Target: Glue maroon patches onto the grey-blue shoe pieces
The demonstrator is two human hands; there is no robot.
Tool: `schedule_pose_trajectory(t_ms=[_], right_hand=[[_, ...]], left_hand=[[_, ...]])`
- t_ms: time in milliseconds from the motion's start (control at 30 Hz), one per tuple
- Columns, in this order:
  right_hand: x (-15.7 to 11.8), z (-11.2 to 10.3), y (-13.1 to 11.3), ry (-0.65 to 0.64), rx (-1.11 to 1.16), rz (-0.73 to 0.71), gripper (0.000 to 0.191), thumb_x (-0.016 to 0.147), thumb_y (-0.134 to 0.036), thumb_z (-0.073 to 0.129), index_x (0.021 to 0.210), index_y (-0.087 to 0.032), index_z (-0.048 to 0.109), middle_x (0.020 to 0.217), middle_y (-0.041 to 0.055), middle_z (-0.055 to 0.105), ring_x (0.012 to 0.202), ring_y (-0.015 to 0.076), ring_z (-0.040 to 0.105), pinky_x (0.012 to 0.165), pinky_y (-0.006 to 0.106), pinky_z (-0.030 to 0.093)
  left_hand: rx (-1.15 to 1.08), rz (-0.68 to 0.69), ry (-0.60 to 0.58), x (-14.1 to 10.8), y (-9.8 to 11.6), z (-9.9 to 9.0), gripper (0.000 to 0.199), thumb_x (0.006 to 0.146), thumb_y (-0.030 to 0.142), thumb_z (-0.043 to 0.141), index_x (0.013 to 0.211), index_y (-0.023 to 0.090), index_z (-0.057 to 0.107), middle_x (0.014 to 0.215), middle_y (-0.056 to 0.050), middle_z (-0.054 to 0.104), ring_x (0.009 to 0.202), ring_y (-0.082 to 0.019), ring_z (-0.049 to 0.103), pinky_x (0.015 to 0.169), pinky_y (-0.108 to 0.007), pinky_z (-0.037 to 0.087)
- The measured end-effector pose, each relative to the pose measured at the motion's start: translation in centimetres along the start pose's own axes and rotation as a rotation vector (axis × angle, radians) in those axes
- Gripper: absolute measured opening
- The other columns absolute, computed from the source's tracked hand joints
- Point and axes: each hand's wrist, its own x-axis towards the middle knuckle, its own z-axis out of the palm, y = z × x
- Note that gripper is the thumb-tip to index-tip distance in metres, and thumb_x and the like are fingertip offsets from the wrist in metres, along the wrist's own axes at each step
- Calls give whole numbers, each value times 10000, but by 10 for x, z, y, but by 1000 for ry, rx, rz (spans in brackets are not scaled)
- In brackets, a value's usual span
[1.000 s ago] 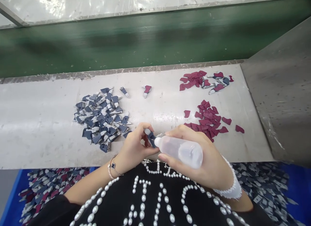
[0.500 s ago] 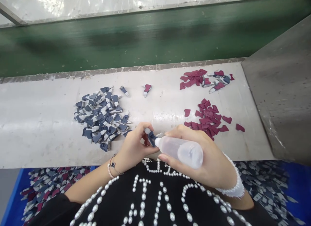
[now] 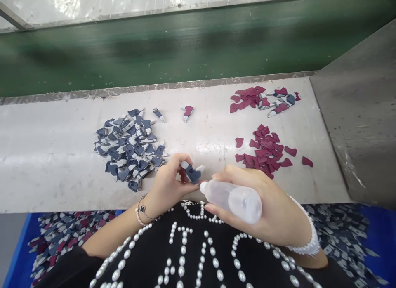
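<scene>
My left hand (image 3: pixel 169 180) is closed on a small navy and grey part (image 3: pixel 192 172), held between thumb and fingers, with something dark red under the fingers. My right hand (image 3: pixel 262 197) wraps round a translucent squeeze bottle (image 3: pixel 233 197), its white tip pointing left, just below and right of the part. To the left lies a pile of navy and grey parts (image 3: pixel 130 145). A heap of dark red pieces (image 3: pixel 266 149) sits beyond my right hand.
Farther back on the pale work surface (image 3: pixel 210 127) are a loose navy part (image 3: pixel 159 114), a part with a red inlay (image 3: pixel 187 113) and a second red heap (image 3: pixel 246 99). Blue bins (image 3: pixel 23 242) of parts stand below the front edge. A metal panel (image 3: pixel 365 114) rises at right.
The bottle in my right hand has shifted slightly right and down, its tip off the part's middle. The part in my left hand now shows more of its navy face.
</scene>
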Motion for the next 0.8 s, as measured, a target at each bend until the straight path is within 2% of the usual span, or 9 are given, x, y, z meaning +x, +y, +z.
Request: schedule_pose_trajectory(t_ms=[233, 400, 533, 800], right_hand=[[0, -4, -1, 47, -35, 29, 126, 957, -328, 608, 934, -210, 571, 777, -18, 648, 619, 138, 633, 520, 282, 435], [-2, 0, -4, -1, -119, 30, 153, 939, -356, 628, 941, -215, 570, 753, -32, 613, 605, 138, 615, 505, 288, 418], [-3, -1, -4, 38, -94, 38, 160, 939, -355, 626, 898, -215, 562, 733, -31, 619, 594, 134, 611, 508, 285, 430], [-2, -5, -4, 88, -49, 28, 182, 931, -374, 643, 957, -199, 601, 820, -2, 686, 643, 149, 658, 500, 282, 447]], left_hand=[[66, 101, 74, -1, 0, 1, 413, 714, 201, 823, 958, 253, 493, 713, 93, 609, 526, -59, 585, 506, -139, 475], [53, 111, 78, 0, 0, 2, 405, 726, 176, 808, 970, 254, 495, 720, 91, 603, 541, -56, 582, 511, -127, 486], [49, 106, 68, -2, -1, 3, 417, 716, 198, 828, 965, 248, 498, 739, 83, 604, 539, -57, 582, 514, -139, 489], [-57, 85, 37, -2, -1, 2, 448, 699, 270, 866, 948, 235, 495, 762, 62, 605, 570, -78, 581, 526, -181, 530]])
